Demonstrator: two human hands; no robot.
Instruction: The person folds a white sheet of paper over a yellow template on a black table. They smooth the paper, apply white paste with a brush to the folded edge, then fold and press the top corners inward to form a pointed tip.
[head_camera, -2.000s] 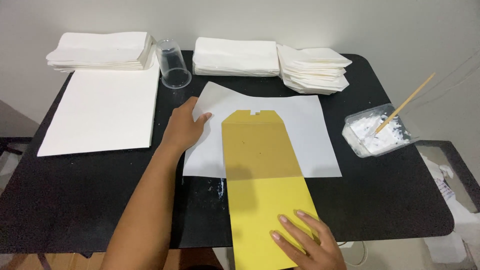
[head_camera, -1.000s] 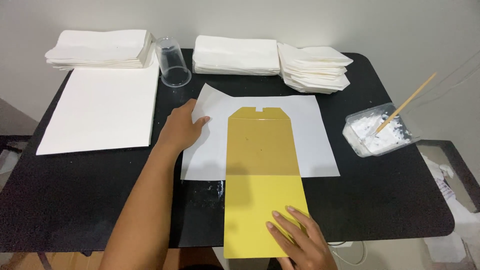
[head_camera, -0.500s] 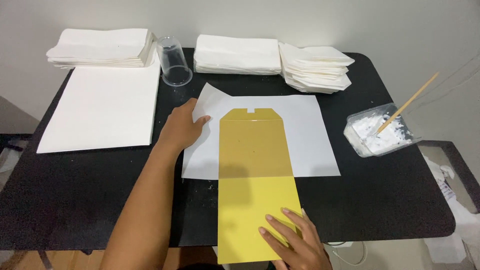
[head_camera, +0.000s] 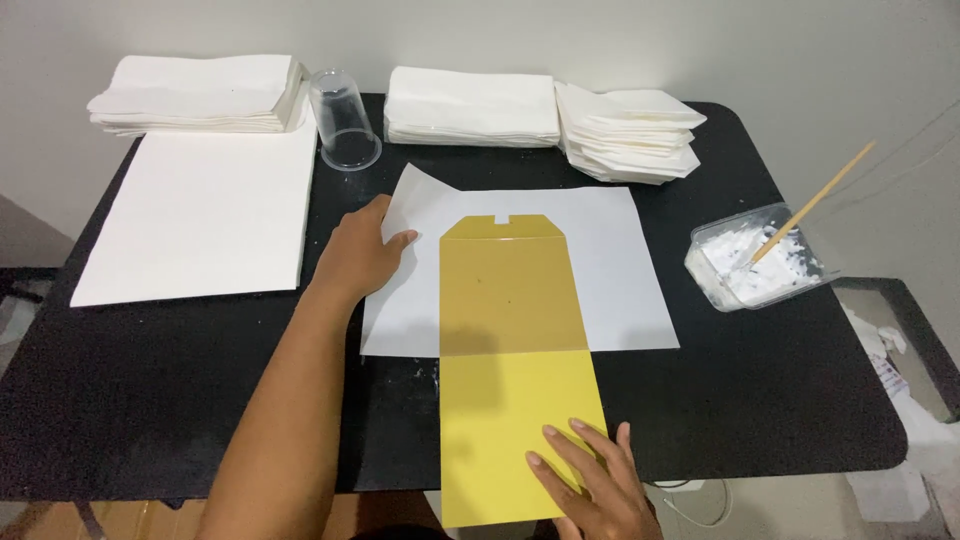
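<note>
Two flat, open hands grip nothing: left hand (head_camera: 358, 255) pins white paper (head_camera: 620, 270), right hand (head_camera: 590, 478) presses the yellow template (head_camera: 505, 300) lying on it; steady pressure likely prevents slipping.

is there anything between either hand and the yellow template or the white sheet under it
Nothing visible. The right hand lies flat on the near end of the yellow template, and the left hand presses directly on the left edge of the white sheet. The plastic cup and paste tub sit apart from both.
</note>
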